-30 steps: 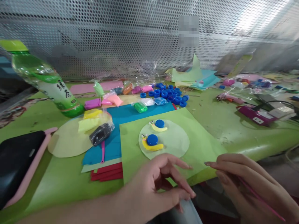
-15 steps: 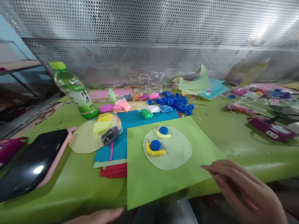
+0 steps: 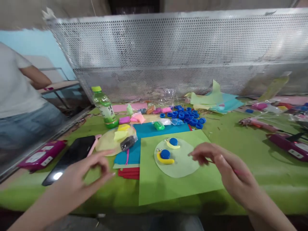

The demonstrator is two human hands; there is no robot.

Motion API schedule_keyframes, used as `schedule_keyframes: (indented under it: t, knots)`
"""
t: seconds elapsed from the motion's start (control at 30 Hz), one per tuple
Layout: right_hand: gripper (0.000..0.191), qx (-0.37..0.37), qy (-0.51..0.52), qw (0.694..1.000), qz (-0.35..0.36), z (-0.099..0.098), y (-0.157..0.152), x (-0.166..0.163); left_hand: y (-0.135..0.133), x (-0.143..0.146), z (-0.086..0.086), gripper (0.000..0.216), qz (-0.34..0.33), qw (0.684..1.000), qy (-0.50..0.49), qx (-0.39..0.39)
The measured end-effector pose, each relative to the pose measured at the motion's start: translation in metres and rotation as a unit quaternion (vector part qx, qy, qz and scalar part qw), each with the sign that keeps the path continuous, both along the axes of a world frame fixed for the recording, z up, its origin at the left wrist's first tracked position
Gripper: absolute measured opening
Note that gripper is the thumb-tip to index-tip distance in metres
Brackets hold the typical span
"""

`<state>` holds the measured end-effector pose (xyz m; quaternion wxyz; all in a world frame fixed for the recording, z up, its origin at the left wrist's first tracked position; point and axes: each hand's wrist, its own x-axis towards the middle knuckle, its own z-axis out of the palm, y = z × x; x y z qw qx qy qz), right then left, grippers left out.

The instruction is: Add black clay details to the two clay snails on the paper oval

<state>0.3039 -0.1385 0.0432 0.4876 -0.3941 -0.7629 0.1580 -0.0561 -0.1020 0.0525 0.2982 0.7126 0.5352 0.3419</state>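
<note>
My left hand hovers over the table's front left, in front of the phone. Its thumb and fingers are apart, with nothing between them. My right hand is above the right part of a light green sheet, fingers curled around a thin pink tool, mostly hidden by the hand. On the sheet lies a pale green paper circle. Two snail figures rest on it: a yellow snail and a smaller pale yellow snail, each with a blue round shell and small eyes.
Blue plastic rings and clay packets lie behind the sheet. Leftward are a black packet, a phone, a green tea bottle and a purple power strip. A glue gun lies right. A person stands at far left.
My left hand has risen into view from the bottom edge. My right hand has moved left and up over the sheet, still with the pink tool. The view has tilted up and shifted left.
</note>
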Motion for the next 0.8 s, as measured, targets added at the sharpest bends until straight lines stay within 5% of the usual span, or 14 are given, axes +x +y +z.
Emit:
schedule_keyframes:
  t: [0.13, 0.37, 0.6, 0.8]
  knots:
    - [0.054, -0.048, 0.061, 0.996, 0.053, 0.014, 0.053, -0.011, 0.049, 0.048, 0.005, 0.054, -0.016, 0.971, 0.214, 0.107]
    - [0.032, -0.189, 0.057, 0.975, 0.106, 0.014, 0.13, -0.024, 0.086, 0.069, -0.016, 0.047, -0.018, 0.912, 0.389, 0.131]
    - [0.033, -0.229, 0.083, 0.957, 0.159, -0.02, 0.146, -0.002, 0.087, 0.066, -0.022, 0.05, -0.013, 0.886, 0.446, 0.124]
    - [0.036, -0.207, 0.147, 0.944, 0.211, -0.015, 0.135, 0.001, 0.097, 0.041, -0.036, 0.042, -0.014, 0.897, 0.414, 0.155]
